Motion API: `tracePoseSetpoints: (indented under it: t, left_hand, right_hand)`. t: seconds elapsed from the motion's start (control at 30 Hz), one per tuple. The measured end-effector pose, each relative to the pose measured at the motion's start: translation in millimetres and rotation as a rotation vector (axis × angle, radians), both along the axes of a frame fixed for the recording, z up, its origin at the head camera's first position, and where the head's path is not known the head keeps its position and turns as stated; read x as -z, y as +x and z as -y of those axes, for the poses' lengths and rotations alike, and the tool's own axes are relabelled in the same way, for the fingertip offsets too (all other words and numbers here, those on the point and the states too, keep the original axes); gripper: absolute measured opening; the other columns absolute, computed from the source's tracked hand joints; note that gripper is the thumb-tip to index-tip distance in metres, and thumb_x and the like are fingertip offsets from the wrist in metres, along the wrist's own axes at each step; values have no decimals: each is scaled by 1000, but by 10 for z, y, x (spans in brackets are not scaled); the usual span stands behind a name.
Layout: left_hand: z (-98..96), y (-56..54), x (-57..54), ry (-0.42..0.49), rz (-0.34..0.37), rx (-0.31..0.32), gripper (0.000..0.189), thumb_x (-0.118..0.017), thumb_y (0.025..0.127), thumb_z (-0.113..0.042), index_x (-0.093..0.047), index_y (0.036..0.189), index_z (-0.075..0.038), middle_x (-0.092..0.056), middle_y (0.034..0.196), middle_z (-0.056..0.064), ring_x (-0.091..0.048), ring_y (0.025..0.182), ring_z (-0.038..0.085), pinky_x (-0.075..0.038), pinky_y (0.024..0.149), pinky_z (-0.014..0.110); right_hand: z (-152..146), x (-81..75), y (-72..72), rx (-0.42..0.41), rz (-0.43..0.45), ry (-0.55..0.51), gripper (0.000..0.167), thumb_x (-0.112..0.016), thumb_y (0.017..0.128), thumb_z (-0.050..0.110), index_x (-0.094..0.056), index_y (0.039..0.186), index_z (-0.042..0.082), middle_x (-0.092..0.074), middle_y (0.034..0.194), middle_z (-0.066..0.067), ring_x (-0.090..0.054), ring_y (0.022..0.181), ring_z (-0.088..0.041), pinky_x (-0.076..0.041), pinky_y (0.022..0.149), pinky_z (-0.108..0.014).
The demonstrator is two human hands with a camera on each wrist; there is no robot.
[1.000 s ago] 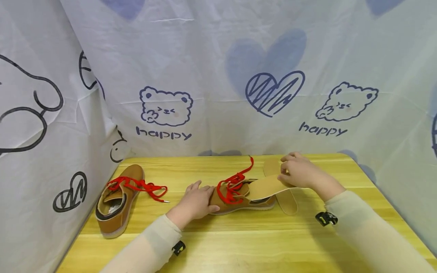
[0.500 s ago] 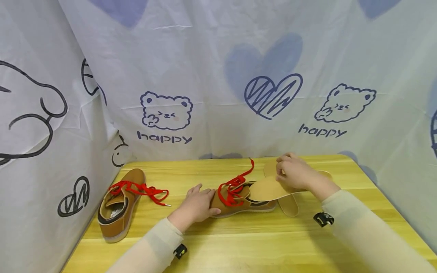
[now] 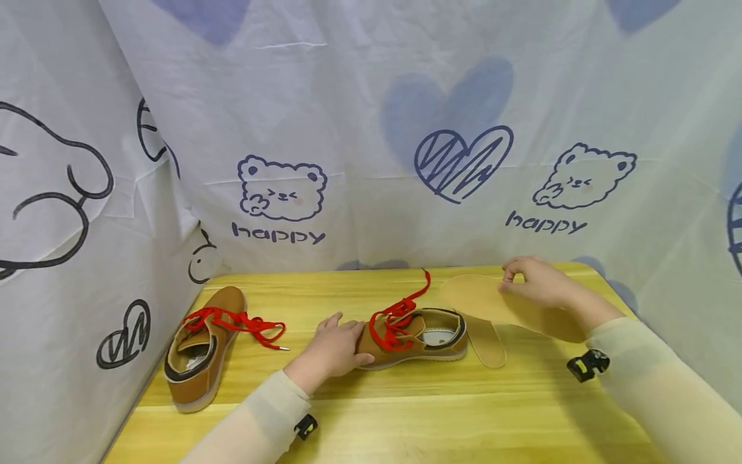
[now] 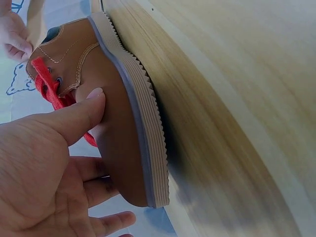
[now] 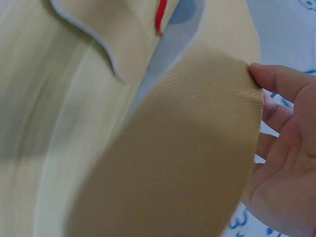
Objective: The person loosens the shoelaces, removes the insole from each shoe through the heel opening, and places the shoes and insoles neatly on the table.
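Observation:
A brown shoe [image 3: 429,354] with red laces lies on the table, toe to the left. Its toe is gripped by my left hand [image 3: 332,348]; the left wrist view shows the thumb [image 4: 97,101] on one side and fingers round the other. My right hand [image 3: 542,283] pinches the edge of a tan insole [image 5: 182,148] between thumb and fingers, holding it above the table to the right of the shoe. A second insole [image 3: 487,345] lies on the table just past the heel, partly covered by the held one in the head view. The shoe's opening shows a pale inner sole.
Another brown shoe [image 3: 190,388] with red laces stands at the left side of the wooden table [image 3: 371,419]. One lace end [image 3: 426,280] of the gripped shoe stretches toward the back edge. A white printed cloth [image 3: 371,129] hangs behind and along both sides.
The right hand has drawn the insole out of the shoe's opening and moved it to the right. My left hand keeps its grip on the toe.

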State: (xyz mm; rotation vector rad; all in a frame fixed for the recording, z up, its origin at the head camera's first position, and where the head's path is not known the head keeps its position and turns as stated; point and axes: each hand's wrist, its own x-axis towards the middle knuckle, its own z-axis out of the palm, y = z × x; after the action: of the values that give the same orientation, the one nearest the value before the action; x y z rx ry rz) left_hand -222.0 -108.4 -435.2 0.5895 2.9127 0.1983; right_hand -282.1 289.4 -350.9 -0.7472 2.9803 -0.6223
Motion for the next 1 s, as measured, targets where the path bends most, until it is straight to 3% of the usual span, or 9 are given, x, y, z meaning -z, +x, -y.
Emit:
tracePoseSetpoints:
  t: [0.17,0.27,0.33,0.43,0.7,1.0]
  left_hand:
    - [-7,-3,19,-8,0,-8,76,-65,92,-55,-48,149,-8,-52,148,9,-30,144,44,-24,116,58]
    - [-5,-8,18,-8,-1,-10,75,-65,92,-55,-48,149,-8,-52,147,9,-30,144,44,-24,116,58]
    - [-3,-5,14,-9,3,-11,75,-64,93,-54,-48,149,-8,-52,148,9,-30,144,44,-24,116,57]
    - [2,5,5,-6,4,-12,75,-65,93,-54,-48,149,-8,-52,147,9,-30,144,44,-24,116,57]
    - [4,31,-14,10,3,-9,73,-65,93,-53,-49,148,-7,-53,147,10,-31,143,44,-25,115,58]
    - [4,23,-5,4,4,-6,74,-64,94,-53,-48,149,-7,-52,147,10,-31,143,45,-25,115,58]
  right_hand:
    - [-201,87,-58,65,-25,-37,25,-68,96,19,-60,73,11,-63,119,-34,-54,117,-54,-40,101,-65]
    - [-303,158,-96,115,-13,-47,26,-66,96,18,-60,72,10,-66,100,-26,-62,90,-42,-50,83,-53]
    - [-359,205,-120,140,8,-48,26,-65,96,17,-60,71,10,-62,83,-16,-56,70,-28,-47,68,-41]
    - [-433,269,-158,176,60,-50,27,-63,96,17,-60,71,8,-51,70,-6,-38,56,-16,-35,56,-31]
    - [-562,429,-205,257,116,-25,36,-62,93,19,-46,61,15,-33,54,7,-31,51,-11,-29,51,-28]
    - [-664,631,-284,340,186,-8,38,-60,92,25,-45,58,19,-35,53,7,-34,52,-12,-31,51,-29]
